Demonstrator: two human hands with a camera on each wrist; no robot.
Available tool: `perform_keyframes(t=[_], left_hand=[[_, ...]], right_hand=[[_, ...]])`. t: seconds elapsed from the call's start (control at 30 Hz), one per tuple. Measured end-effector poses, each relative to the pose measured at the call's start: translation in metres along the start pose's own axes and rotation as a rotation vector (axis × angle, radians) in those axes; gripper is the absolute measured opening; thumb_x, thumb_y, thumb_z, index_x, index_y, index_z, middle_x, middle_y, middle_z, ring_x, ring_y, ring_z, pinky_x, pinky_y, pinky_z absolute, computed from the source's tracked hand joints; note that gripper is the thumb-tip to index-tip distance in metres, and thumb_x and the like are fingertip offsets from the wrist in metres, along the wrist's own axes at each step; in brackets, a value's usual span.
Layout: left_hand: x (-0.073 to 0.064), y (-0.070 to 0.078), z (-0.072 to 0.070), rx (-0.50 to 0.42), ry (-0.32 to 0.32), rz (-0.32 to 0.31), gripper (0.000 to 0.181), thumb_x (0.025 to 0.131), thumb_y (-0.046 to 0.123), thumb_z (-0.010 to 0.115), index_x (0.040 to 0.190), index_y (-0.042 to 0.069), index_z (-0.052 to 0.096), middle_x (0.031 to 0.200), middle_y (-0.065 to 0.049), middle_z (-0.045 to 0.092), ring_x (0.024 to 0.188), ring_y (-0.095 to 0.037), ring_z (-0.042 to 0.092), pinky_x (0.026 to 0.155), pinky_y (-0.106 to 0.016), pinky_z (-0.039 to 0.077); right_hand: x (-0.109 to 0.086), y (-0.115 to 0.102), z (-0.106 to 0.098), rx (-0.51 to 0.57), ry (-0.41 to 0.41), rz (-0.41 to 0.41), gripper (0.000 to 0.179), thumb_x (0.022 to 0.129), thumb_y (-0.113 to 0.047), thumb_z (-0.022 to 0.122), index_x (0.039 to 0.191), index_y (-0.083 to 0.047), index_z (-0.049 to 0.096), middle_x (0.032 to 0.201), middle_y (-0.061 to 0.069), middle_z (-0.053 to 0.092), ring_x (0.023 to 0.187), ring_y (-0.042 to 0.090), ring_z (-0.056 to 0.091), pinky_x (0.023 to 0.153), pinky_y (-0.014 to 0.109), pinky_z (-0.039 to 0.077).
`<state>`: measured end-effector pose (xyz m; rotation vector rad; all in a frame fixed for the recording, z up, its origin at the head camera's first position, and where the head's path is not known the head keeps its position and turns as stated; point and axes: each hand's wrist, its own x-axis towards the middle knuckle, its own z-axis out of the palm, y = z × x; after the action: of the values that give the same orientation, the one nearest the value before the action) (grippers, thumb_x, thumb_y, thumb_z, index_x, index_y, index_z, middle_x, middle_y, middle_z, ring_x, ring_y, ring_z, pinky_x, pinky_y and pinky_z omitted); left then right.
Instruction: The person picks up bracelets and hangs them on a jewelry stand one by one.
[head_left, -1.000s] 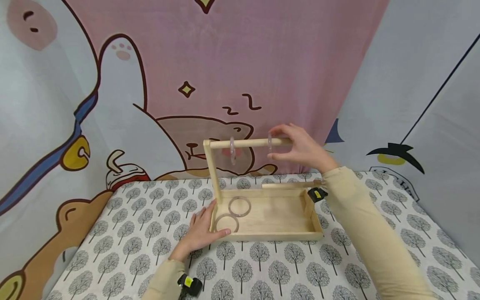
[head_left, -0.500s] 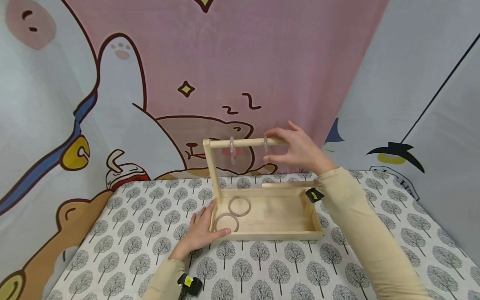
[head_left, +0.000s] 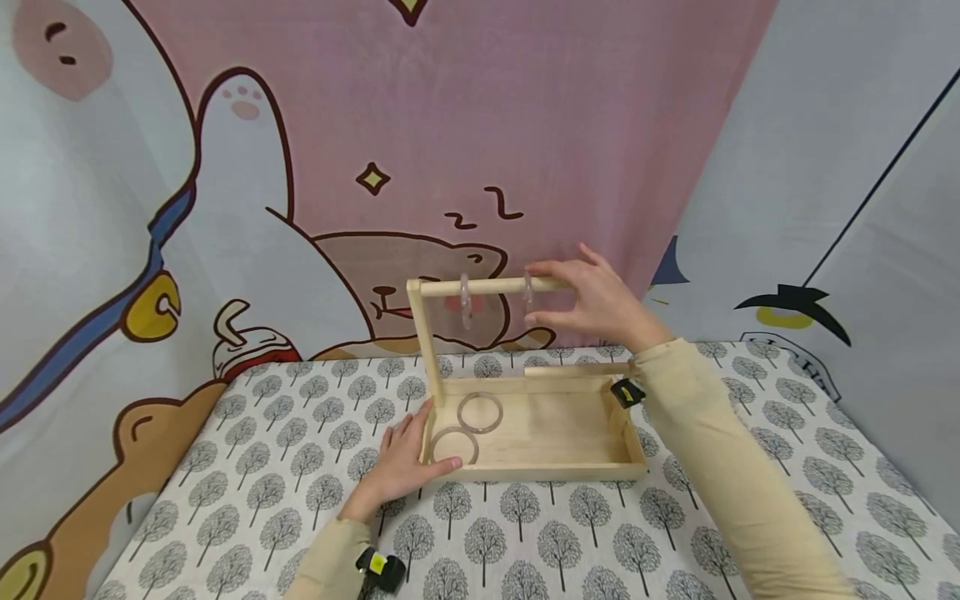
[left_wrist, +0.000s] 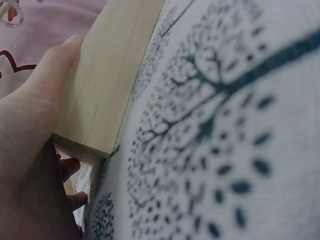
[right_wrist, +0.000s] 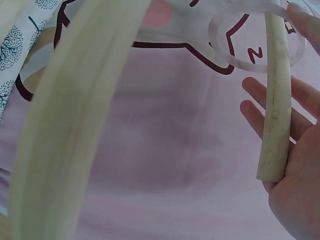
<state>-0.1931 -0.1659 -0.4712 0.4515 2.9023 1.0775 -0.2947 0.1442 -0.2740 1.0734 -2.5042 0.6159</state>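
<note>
A pale wooden bangle stand has a tray base, a left upright and a top bar. My right hand pinches a clear, pinkish bangle that encircles this bar, one fingertip at its top and the thumb at its bottom. In the right wrist view, the bar's free end lies along the palm. Farther left on the bar hangs a second bangle. My left hand grips the tray's front left corner, thumb over the front wall, fingers on the left side.
Two more bangles, a rear one and a front one, lie flat in the tray's left part. A lower wooden bar runs behind the tray under my right forearm. The tree-print cloth covers the table; a cartoon curtain hangs behind.
My right hand has moved a little left along the top bar, and its bangle has moved with it. The left hand and the tray have stayed put.
</note>
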Motion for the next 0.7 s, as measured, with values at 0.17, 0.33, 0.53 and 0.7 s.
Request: perform_keyframes(t=[0.17, 0.33, 0.53, 0.7], left_hand=[[0.001, 0.0, 0.0, -0.002, -0.002, 0.001, 0.105, 0.081, 0.054, 0.07, 0.155, 0.006, 0.014, 0.154, -0.019, 0.028, 0.139, -0.049, 0.016, 0.108, -0.067, 0.001], [0.001, 0.0, 0.001, 0.006, -0.005, 0.001, 0.105, 0.081, 0.055, 0.07, 0.155, 0.006, 0.014, 0.154, -0.02, 0.028, 0.139, -0.049, 0.016, 0.108, -0.067, 0.001], [0.0, -0.001, 0.0, 0.005, -0.01, -0.004, 0.105, 0.081, 0.055, 0.07, 0.155, 0.006, 0.013, 0.154, -0.019, 0.027, 0.139, -0.048, 0.015, 0.108, -0.066, 0.0], [0.0, -0.001, 0.0, -0.002, -0.009, -0.003, 0.106, 0.08, 0.056, 0.07, 0.155, 0.005, 0.014, 0.154, -0.019, 0.027, 0.139, -0.049, 0.016, 0.108, -0.066, 0.0]], right_hand=[[-0.002, 0.001, 0.0, 0.037, 0.003, 0.015, 0.068, 0.079, -0.04, 0.08, 0.133, -0.006, 0.058, 0.128, 0.009, 0.062, 0.117, 0.029, 0.056, 0.116, 0.047, 0.006], [-0.007, 0.001, -0.001, 0.122, 0.029, 0.028, 0.066, 0.079, -0.03, 0.082, 0.134, -0.004, 0.056, 0.132, 0.01, 0.059, 0.123, 0.028, 0.051, 0.116, 0.045, 0.007], [-0.018, 0.002, -0.004, 0.222, 0.081, 0.071, 0.065, 0.079, -0.022, 0.082, 0.135, -0.006, 0.055, 0.134, 0.009, 0.055, 0.122, 0.027, 0.049, 0.107, 0.052, 0.031], [-0.025, 0.002, -0.007, 0.259, 0.119, 0.087, 0.066, 0.081, -0.022, 0.08, 0.138, -0.009, 0.052, 0.141, 0.008, 0.048, 0.128, 0.028, 0.044, 0.104, 0.054, 0.034]])
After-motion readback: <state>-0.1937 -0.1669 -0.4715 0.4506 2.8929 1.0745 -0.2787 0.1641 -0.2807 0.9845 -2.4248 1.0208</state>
